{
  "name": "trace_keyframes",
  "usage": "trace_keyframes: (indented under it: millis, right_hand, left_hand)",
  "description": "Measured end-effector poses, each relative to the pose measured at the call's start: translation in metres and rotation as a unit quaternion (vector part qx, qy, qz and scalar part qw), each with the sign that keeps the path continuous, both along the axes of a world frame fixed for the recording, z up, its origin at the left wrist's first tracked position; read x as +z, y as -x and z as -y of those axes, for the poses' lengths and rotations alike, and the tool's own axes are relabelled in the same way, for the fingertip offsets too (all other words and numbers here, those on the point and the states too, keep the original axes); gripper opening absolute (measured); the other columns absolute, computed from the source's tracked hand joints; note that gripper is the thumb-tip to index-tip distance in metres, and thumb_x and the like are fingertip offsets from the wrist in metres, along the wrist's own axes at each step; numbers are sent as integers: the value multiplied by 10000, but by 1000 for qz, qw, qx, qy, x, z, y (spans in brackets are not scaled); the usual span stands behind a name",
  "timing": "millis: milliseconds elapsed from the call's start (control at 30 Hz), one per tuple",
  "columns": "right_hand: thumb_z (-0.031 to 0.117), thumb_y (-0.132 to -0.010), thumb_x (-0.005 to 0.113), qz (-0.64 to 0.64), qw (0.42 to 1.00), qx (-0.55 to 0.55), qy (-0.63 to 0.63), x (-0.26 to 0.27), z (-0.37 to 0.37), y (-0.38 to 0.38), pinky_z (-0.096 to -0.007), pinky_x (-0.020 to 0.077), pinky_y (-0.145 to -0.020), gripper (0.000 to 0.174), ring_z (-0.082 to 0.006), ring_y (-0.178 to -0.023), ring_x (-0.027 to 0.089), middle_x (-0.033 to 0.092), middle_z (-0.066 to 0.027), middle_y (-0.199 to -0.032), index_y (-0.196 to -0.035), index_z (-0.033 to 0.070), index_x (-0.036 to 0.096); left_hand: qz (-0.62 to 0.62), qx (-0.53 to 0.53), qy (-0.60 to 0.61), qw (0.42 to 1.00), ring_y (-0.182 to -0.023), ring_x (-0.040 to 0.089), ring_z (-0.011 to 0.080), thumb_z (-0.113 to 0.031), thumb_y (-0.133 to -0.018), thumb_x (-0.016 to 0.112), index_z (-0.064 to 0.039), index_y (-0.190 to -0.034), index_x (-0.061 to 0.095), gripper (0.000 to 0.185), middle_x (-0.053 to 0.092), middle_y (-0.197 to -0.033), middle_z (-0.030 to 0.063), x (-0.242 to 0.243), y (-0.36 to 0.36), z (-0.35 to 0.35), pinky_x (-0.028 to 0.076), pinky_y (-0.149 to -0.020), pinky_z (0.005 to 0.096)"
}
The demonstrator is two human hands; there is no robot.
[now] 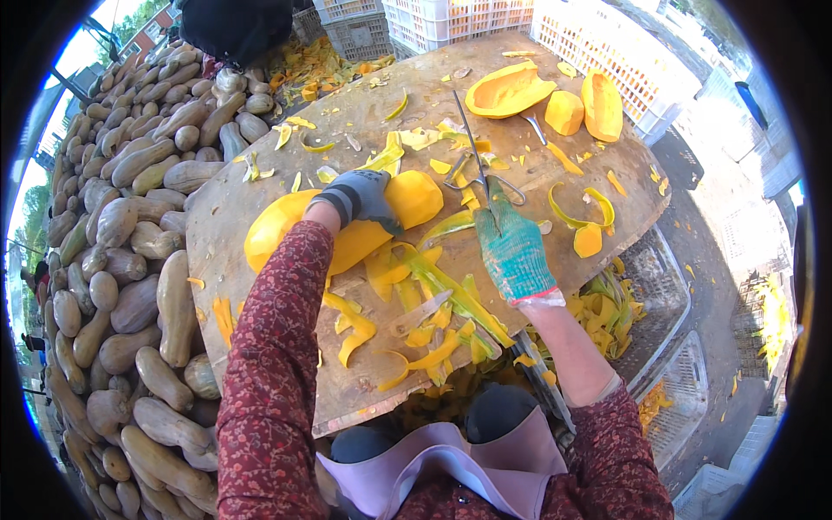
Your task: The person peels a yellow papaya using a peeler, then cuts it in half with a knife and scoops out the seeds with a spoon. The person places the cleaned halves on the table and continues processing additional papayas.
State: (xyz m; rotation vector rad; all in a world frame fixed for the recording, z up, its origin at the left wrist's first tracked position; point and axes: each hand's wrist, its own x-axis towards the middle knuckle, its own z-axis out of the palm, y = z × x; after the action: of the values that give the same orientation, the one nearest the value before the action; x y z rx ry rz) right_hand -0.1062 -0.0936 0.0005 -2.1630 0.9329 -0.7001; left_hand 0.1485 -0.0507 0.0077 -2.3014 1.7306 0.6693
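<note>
My left hand, in a grey glove, grips a peeled orange squash lying on the wooden board. The hand covers its middle, so I cannot tell whether it is cut there. My right hand, in a teal knitted glove, is closed around a knife, its thin blade seen nearly edge-on and pointing away from me. By the right fingertips is a bent metal wire tool, partly hidden. Strips of squash peel lie between my hands and nearer my lap.
Peeled squash halves and a chunk lie at the board's far right, beside a small metal tool. Unpeeled squashes are heaped left. White plastic crates stand behind; a peel-filled crate sits below right. A dark-clad person is at the back.
</note>
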Motion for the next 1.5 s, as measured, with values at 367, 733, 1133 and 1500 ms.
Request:
trace_keyframes:
  millis: [367, 733, 1133, 1500]
  right_hand:
    - [219, -934, 545, -82, 996, 6, 37, -57, -74, 2, -463, 492, -581, 481, -378, -675, 619, 616, -212, -762, -1363, 26, 444]
    - [290, -970, 461, -55, 995, -20, -84, -46, -21, -77, -489, 505, -675, 424, -404, -795, 636, 649, -240, -883, -1267, -12, 488]
    - [235, -978, 522, 38, 953, 24, -300, -50, -23, -2, -293, 464, -539, 216, -131, -593, 547, 586, -33, -726, -1014, 31, 585]
    - [256, -969, 528, 18, 909, 92, -405, -40, 2, -7, -254, 448, -532, 224, -88, -594, 533, 606, 1, -775, -1064, 68, 604]
  left_hand:
    - [6, -6, -5, 1000, -1148, 578, 353, -579, -558, 796, -7, -1235, 559, 918, 609, -1218, 223, 4, 8, 11, 457, -970, 377]
    - [26, 93, 19, 995, -1126, 601, 341, -589, -558, 773, 15, -1222, 577, 919, 619, -1208, 227, 7, 23, -8, 468, -963, 365]
    - [30, 64, 21, 997, -1145, 574, 356, -605, -581, 771, 1, -1247, 547, 928, 604, -1216, 234, 2, 17, -13, 450, -979, 373]
    - [13, 76, 16, 997, -1162, 560, 372, -622, -583, 773, 9, -1297, 506, 989, 577, -1246, 257, 11, 14, -16, 436, -995, 382]
